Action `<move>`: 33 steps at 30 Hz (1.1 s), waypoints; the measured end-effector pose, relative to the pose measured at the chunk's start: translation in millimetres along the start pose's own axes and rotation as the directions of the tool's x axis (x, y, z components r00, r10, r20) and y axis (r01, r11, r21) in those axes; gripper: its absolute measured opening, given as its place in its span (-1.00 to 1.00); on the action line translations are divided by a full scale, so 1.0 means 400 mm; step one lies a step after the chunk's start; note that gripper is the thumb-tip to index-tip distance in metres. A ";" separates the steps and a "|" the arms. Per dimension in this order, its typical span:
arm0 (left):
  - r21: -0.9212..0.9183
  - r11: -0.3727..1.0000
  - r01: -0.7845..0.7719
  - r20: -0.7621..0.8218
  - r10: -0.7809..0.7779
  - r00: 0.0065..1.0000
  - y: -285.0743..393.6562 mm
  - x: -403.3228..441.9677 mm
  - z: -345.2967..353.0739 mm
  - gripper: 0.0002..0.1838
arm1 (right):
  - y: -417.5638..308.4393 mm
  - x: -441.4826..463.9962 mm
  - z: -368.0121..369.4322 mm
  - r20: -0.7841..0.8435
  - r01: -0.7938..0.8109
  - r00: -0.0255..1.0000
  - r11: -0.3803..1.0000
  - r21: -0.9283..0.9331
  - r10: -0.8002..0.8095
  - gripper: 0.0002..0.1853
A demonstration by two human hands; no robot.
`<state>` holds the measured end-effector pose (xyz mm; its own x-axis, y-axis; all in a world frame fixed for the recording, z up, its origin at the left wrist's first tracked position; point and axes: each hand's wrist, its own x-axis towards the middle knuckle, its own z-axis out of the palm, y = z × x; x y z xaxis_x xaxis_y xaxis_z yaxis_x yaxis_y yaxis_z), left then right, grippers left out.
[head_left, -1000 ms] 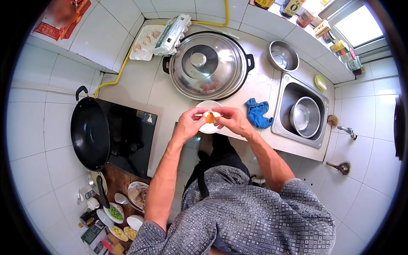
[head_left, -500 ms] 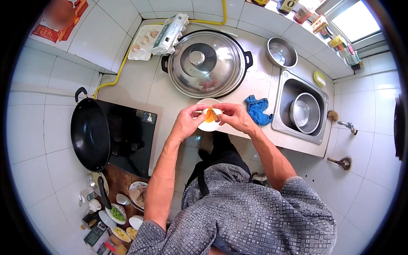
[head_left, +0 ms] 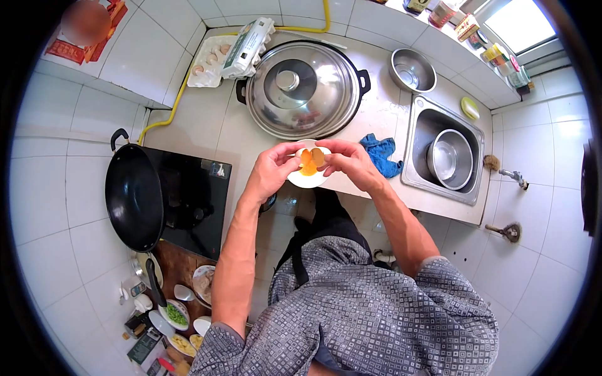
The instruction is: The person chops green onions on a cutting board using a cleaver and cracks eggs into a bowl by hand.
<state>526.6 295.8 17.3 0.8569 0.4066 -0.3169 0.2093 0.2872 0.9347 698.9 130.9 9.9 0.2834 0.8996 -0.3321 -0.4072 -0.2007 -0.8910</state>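
Over a white bowl (head_left: pixel 308 182) at the counter's front edge, my left hand (head_left: pixel 274 168) pinches one half of a cracked eggshell (head_left: pixel 305 155). The other half of the eggshell (head_left: pixel 318 157) is between the fingers of my right hand (head_left: pixel 354 164). The two halves stand apart in a V shape. Orange-yellow egg (head_left: pixel 308 169) shows below them in the bowl. Just behind the bowl is a large pan with a steel lid (head_left: pixel 304 94). A crumpled blue cloth (head_left: pixel 380 155) lies right of my right hand.
An egg carton (head_left: pixel 208 69) stands at the back left. The sink (head_left: pixel 417 169) holds a steel pot (head_left: pixel 451 160); a steel bowl (head_left: pixel 412 71) sits behind it. At left, a black wok (head_left: pixel 133 197) rests by the cooktop (head_left: pixel 194 210). Several food dishes stand below it.
The eggshell has come apart into two halves, and egg now shows in the bowl. Both hands have shifted slightly, with their fingertips farther apart.
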 end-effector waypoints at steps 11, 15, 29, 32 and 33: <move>-0.216 0.976 0.031 -0.015 -0.035 0.999 0.018 -0.019 -0.005 -0.66 | 0.049 -0.008 -0.009 -0.062 0.011 0.998 0.911 0.412 0.016 -0.55; -0.224 0.974 0.029 -0.012 -0.033 0.999 0.011 -0.021 -0.008 -0.65 | 0.081 -0.011 -0.003 -0.074 -0.002 0.996 0.876 0.482 0.043 -0.55; 0.069 0.994 -0.081 -0.048 0.085 0.995 -0.019 -0.028 0.049 -0.66 | 0.117 -0.036 0.035 -0.018 -0.018 0.999 0.782 0.624 0.038 -0.56; 0.118 0.991 -0.061 -0.038 0.066 0.997 -0.014 -0.031 0.073 -0.64 | 0.117 -0.055 0.035 -0.020 -0.003 1.000 0.768 0.640 0.021 -0.59; 0.159 0.985 -0.073 -0.046 0.081 0.996 -0.013 -0.031 0.084 -0.63 | 0.119 -0.063 0.032 -0.036 0.013 0.999 0.766 0.643 0.014 -0.59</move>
<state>530.7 260.0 22.0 0.8486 0.4678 -0.2470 0.2182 0.1157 0.9690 661.3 103.6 -20.2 0.3088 0.8823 -0.3552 -0.8666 0.1070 -0.4875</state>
